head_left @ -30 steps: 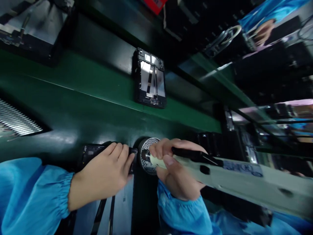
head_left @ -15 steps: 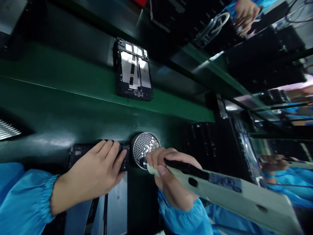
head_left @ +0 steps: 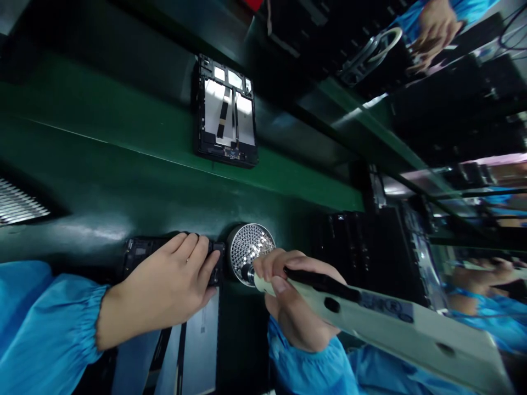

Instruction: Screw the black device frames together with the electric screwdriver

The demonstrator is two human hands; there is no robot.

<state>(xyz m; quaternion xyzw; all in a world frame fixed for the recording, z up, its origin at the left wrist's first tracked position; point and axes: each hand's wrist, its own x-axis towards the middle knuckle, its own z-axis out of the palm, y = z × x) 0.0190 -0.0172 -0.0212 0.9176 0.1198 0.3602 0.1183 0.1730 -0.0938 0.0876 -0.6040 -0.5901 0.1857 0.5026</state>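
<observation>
My left hand lies on a black tablet frame at the near edge, its fingers curled over the frame's top right corner. My right hand is wrapped round a pale grey electric screwdriver. The tool's tip rests on a round perforated metal screw dish just right of the frame. Both arms wear blue sleeves.
A second open tablet frame lies on the green conveyor belt farther away. A black rack of parts stands to the right. Another person's hand works at the top right, and another sleeve shows at the right edge.
The view has shifted slightly. My right hand has drawn the screwdriver tip from the middle of the dish to its lower edge. My left hand stays on the frame.
</observation>
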